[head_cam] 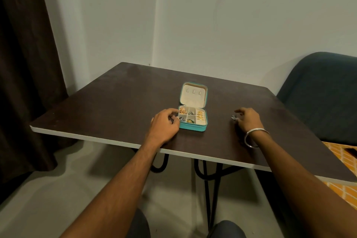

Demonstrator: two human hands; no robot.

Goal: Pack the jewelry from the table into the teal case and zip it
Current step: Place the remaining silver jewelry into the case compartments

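The teal case [193, 128] lies open on the dark table [116, 102], its cream lid [193, 94] tipped back. Its compartments hold gold, silver and green jewelry pieces [200, 116]. My left hand [165, 123] rests against the case's left side, fingers curled at the left compartments; whether it holds a piece I cannot tell. My right hand [248, 120] is to the right of the case, fingertips pinching a small silver jewelry piece [234, 117] at the table surface.
A dark blue chair [318, 92] stands beyond the table's right corner. A dark curtain [23, 63] hangs at the left. An orange patterned cloth [345, 162] shows under the right table edge. Black metal legs [206, 179] run below the table.
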